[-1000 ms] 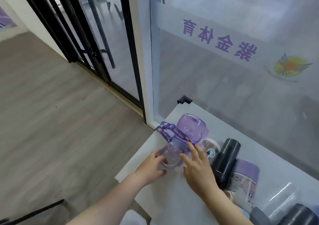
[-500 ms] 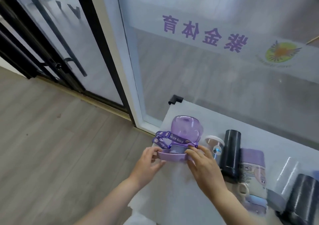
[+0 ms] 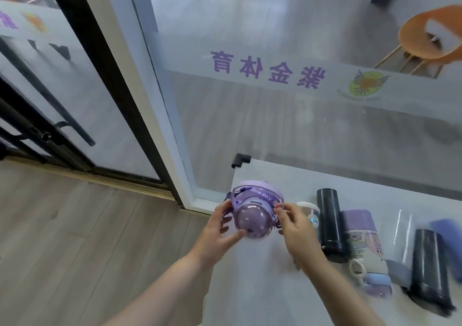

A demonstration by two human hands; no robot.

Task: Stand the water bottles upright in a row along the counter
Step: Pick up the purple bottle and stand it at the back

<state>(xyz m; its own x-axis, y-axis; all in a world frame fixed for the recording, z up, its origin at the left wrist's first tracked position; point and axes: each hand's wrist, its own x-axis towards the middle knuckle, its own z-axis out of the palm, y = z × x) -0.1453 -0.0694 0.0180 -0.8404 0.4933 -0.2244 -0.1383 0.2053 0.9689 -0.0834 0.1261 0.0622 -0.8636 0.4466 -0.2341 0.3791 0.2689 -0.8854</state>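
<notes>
A round purple bottle [image 3: 252,217] with a "nice day" strap is at the left end of the white counter [image 3: 252,280]. Its domed end faces me. My left hand [image 3: 220,228] grips its left side and my right hand [image 3: 292,222] grips its right side. To the right, several bottles lie on their sides: a small clear one with a white cap [image 3: 308,209], a black flask [image 3: 330,223], a purple-lidded cartoon bottle [image 3: 362,245], a clear bottle [image 3: 400,240] and another black flask [image 3: 428,268].
A glass wall [image 3: 300,115] with purple lettering stands right behind the counter. A black corner guard [image 3: 240,159] marks the counter's far left corner. Wooden floor [image 3: 75,238] lies to the left. An orange stool [image 3: 430,38] shows beyond the glass.
The purple bottle has been tipped from lying with its wide end toward me to having its domed end toward me. Both hands stayed on its sides. The view shifted right.
</notes>
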